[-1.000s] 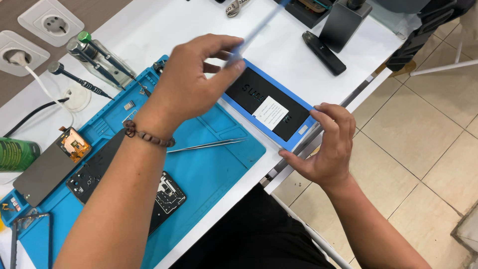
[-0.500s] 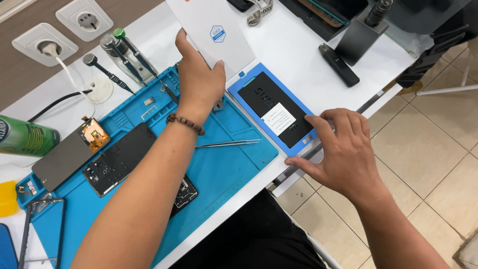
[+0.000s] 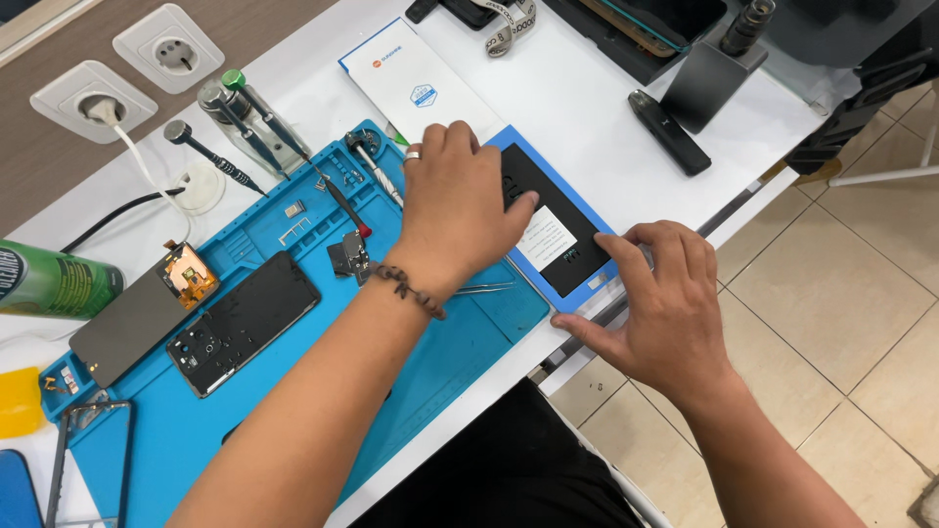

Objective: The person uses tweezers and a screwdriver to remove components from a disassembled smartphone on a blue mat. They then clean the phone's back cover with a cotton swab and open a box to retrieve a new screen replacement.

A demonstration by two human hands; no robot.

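The blue-framed black pad [image 3: 559, 227], bearing a white rectangular label, lies at the white surface's [image 3: 587, 98] front edge, left hand [image 3: 460, 200] flat on it, right hand [image 3: 665, 303] loosely pinching its corner, white flat box [image 3: 416, 88] just behind.

Lighting: bright, even, diffuse, from overhead; no hard-edged shadows.
Shadows: soft dark patch on the blue mat [image 3: 293, 391] under the left forearm; fainter one beneath the right hand [image 3: 665, 313] at the mat's right.
Glare: mild sheen on the white surface [image 3: 577, 98] beyond the mat; floor tiles pale, slightly washed.
Focus: sharp across the mat; no motion blur.
Distortion: slight wide-angle stretch toward frame corners.
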